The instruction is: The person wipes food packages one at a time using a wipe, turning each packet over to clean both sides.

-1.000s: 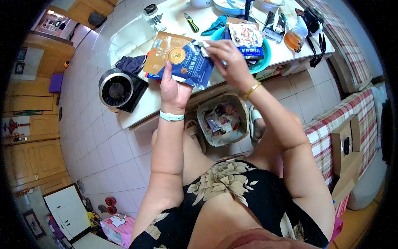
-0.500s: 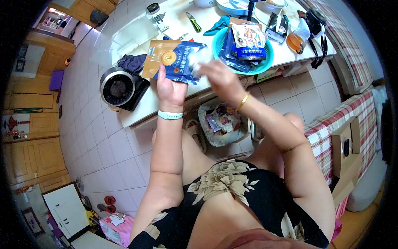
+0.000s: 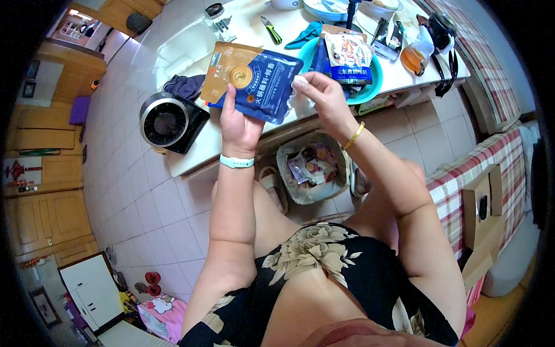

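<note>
In my left hand (image 3: 240, 130) is a flat blue-and-gold sauce pouch (image 3: 267, 87), its printed front facing up and my thumb lying over it. A pale band circles that wrist. My right hand (image 3: 324, 99), with a gold bracelet at its wrist, pinches a crumpled white tissue (image 3: 296, 95) against the pouch's right edge. Just beyond, a teal basket (image 3: 376, 87) holds more pouches, among them a white-and-blue seasoning pouch (image 3: 347, 55).
A green-handled knife (image 3: 272, 32) and a teal cloth (image 3: 303, 36) lie on the white table (image 3: 196, 159). At its left corner stands a round-topped black appliance (image 3: 165, 121). A jug of amber liquid (image 3: 411, 58) is at right. Below sits a lined bin (image 3: 312, 194) with wrappers.
The pouch has risen slightly and turned, so more of its printed front shows. My right hand has shifted right and down, from over the pouch to its right edge, with the tissue.
</note>
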The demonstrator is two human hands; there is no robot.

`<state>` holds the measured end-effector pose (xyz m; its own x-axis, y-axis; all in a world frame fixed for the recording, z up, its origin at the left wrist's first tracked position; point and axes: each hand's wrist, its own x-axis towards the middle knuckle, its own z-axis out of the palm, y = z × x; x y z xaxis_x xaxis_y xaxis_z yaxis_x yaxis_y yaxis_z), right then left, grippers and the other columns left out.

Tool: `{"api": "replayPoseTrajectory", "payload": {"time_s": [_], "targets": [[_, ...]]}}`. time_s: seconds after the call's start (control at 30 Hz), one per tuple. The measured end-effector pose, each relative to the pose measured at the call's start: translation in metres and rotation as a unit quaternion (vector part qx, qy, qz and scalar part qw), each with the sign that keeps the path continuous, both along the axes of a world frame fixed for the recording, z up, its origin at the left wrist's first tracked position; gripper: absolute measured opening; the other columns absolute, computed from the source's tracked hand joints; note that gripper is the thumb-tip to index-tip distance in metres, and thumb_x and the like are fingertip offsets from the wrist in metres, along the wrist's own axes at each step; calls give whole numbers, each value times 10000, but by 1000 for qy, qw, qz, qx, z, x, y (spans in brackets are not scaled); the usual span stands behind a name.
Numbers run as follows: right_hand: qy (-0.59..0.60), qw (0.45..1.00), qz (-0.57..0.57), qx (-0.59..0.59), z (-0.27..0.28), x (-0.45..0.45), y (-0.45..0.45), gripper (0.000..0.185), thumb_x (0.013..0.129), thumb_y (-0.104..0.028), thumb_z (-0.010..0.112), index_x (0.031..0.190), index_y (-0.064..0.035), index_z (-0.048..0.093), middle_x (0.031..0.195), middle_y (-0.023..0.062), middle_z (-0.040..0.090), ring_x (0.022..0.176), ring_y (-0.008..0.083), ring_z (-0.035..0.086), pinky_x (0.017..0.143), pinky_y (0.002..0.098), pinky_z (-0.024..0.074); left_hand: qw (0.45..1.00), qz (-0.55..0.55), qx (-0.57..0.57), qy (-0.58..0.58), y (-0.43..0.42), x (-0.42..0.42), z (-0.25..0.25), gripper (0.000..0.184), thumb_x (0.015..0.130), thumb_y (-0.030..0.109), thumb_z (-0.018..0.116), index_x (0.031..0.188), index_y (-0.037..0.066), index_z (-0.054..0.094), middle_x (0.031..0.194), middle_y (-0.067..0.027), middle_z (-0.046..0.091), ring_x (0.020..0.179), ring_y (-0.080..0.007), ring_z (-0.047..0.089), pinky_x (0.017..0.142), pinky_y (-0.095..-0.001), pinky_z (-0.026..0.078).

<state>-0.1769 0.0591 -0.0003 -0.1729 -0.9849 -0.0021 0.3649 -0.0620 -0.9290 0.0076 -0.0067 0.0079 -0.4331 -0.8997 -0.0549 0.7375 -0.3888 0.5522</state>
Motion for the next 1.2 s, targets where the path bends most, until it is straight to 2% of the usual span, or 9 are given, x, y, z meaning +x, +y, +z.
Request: {"api": "replayPoseTrajectory", "payload": {"time_s": [0.4, 0.47, 0.5, 0.6, 0.67, 0.77, 0.93, 1.03, 1.2], "targets": [[22, 991, -86, -103, 54, -12, 15, 151, 902, -99, 744, 996, -38, 641, 926, 17, 713, 782, 50, 621, 691, 251, 524, 987, -119, -67, -89, 0, -19, -16, 744, 1017, 571, 510, 1537, 80, 307, 1523, -144, 449, 1395, -286, 451, 1089, -579, 432], [209, 935, -159, -239, 53, -1, 18, 170, 852, -31, 746, 981, -26, 635, 1035, 73, 748, 784, 96, 639, 704, 281, 543, 983, -15, 70, -169, 6, -18, -9, 854, 977, 688, 469, 1560, 100, 257, 1550, -146, 410, 1400, -292, 436, 1105, -595, 400], [369, 838, -174, -361, 51, -5, 13, 231, 766, 29, 732, 965, -21, 626, 1117, 111, 745, 789, 190, 660, 718, 302, 552, 983, -23, 48, -175, 9, -18, -3, 885, 951, 763, 403, 1558, 127, 294, 1522, -157, 448, 1364, -300, 472, 1111, -556, 410], [503, 756, -85, -410, 37, 11, 19, 207, 712, 2, 719, 859, -46, 581, 1086, 100, 719, 794, 265, 634, 698, 372, 560, 992, -120, -25, 0, 5, -11, 3, 931, 960, 783, 300, 1523, 44, 368, 1439, -198, 537, 1300, -340, 553, 1108, -520, 439], [526, 729, 8, -437, 23, 25, 21, 252, 685, 23, 746, 867, -60, 593, 1135, 98, 722, 798, 259, 617, 726, 360, 549, 996, -58, -52, -42, 6, -14, 5, 910, 966, 760, 338, 1502, 27, 406, 1403, -197, 575, 1220, -346, 615, 1070, -493, 480], [521, 747, 52, -411, 25, 35, 23, 227, 713, 37, 730, 888, -59, 623, 1140, 105, 720, 842, 251, 631, 770, 353, 553, 997, -73, -19, -5, 1, -5, -5, 814, 983, 678, 440, 1478, 31, 445, 1399, -190, 580, 1217, -346, 614, 1059, -486, 490], [402, 864, -179, -246, 43, -2, 11, 281, 868, -66, 717, 1148, -54, 687, 1224, 142, 692, 1155, 322, 646, 987, 405, 519, 981, -136, 1, 138, 6, -5, -1, 698, 1015, 566, 482, 1463, 30, 462, 1389, -188, 589, 1241, -329, 602, 1067, -488, 486], [509, 781, -239, -272, 41, -18, -1, 443, 900, -168, 732, 1306, -32, 616, 1412, 193, 565, 1242, 357, 578, 1033, 415, 486, 982, -153, 1, 110, 11, -8, -1, 664, 1020, 535, 505, 1454, 34, 476, 1389, -170, 595, 1242, -326, 605, 1091, -474, 469], [567, 773, -135, -249, 14, 12, 0, 566, 923, -255, 705, 1389, 2, 510, 1501, 235, 458, 1345, 411, 483, 1138, 469, 378, 973, -196, 7, 121, 16, -16, -9, 614, 1049, 517, 462, 1453, 54, 481, 1384, -136, 602, 1239, -283, 610, 1088, -447, 475]]}}
